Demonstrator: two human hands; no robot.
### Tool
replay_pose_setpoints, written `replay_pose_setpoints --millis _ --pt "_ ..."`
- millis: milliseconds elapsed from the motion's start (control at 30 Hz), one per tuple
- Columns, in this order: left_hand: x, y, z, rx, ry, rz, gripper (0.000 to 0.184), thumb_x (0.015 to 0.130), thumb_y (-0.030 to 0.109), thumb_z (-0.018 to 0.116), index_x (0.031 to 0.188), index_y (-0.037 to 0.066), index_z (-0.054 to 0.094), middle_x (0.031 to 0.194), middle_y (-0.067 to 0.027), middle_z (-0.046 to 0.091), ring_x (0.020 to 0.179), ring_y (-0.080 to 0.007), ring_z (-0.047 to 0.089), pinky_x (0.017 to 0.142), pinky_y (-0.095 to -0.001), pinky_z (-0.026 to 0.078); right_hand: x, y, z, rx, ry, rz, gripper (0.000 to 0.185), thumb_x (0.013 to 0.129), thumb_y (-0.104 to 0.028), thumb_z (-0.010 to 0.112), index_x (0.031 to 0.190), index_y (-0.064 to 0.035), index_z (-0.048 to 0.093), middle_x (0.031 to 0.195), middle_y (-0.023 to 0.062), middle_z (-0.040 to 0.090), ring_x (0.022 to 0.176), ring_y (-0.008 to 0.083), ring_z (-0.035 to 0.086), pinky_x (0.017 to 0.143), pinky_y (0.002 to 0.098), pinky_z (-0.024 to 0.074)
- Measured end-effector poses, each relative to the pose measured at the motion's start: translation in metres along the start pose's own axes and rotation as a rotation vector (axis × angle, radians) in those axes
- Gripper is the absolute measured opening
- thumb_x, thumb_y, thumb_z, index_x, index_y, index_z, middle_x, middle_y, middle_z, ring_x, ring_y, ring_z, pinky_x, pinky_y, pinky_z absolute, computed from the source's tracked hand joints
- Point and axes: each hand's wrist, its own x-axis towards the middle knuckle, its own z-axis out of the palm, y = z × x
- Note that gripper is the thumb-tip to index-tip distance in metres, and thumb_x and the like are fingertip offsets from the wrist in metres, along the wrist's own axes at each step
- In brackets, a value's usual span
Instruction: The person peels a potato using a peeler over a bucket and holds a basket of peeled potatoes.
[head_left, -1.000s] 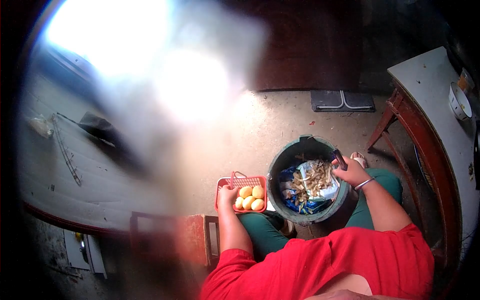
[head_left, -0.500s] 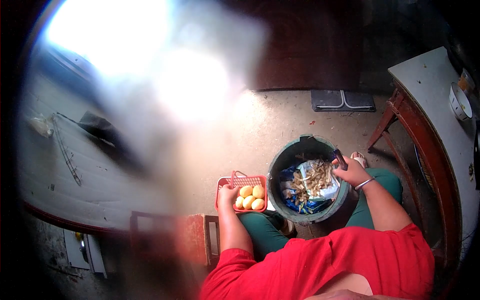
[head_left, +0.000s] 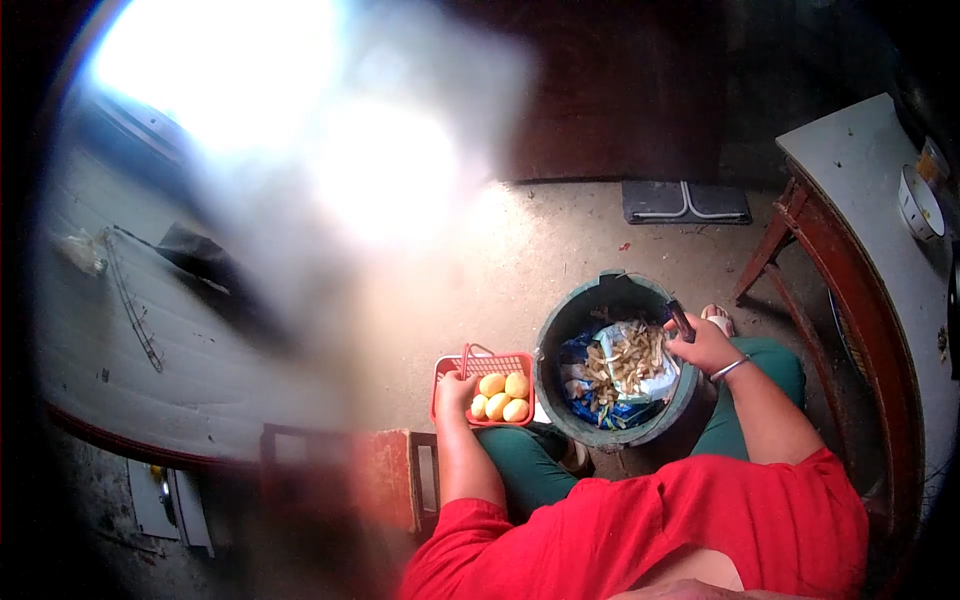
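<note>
Left hand (head_left: 456, 390) gripping red plastic basket (head_left: 515, 357) near its left edge, five peeled potatoes (head_left: 496, 404) toward basket's right edge, right hand (head_left: 708, 346) closed around dark tool handle (head_left: 683, 319) at green bucket's (head_left: 600, 437) right rim, peelings (head_left: 632, 360) inside.

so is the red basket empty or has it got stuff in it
Not empty: five yellow rounded pieces show inside the red basket; the left hand may hide more.

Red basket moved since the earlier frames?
No: the red basket shows no visible shift in any direction against the white-topped table in the head view.
</note>
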Motion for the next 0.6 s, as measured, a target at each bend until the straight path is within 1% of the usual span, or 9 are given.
replay_pose_setpoints --millis 333,433,600 --pt "0.004 -0.005 0.003 -0.016 0.041 0.025 0.032 0.074 0.027 0.067 0.089 0.000 0.064 0.072 -0.0133 0.065 0.060 -0.0188 0.062 0.053 -0.0328 0.049 -0.001 -0.001 0.000 -0.010 0.003 0.006 0.030 0.073 -0.018 0.066 0.097 -0.0011 0.057 0.082 0.0071 0.062 0.075 0.0141 0.059 0.071 0.0278 0.0468" --pt "-0.010 0.007 -0.002 -0.022 0.028 0.013 0.031 0.074 0.027 0.067 0.090 0.000 0.064 0.071 -0.0124 0.064 0.058 -0.0177 0.061 0.053 -0.0325 0.049 0.000 0.002 0.000 -0.025 0.009 -0.013 0.031 0.073 -0.018 0.067 0.097 -0.0011 0.057 0.083 0.0078 0.063 0.076 0.0150 0.059 0.071 0.0283 0.0468" --pt "-0.011 0.008 -0.002 -0.022 0.017 0.022 0.030 0.074 0.027 0.066 0.089 0.001 0.065 0.070 -0.0117 0.064 0.057 -0.0170 0.061 0.052 -0.0324 0.048 -0.001 -0.002 0.000 -0.018 0.006 0.001 0.031 0.073 -0.019 0.067 0.097 -0.0009 0.058 0.084 0.0093 0.063 0.077 0.0163 0.060 0.072 0.0289 0.0469"
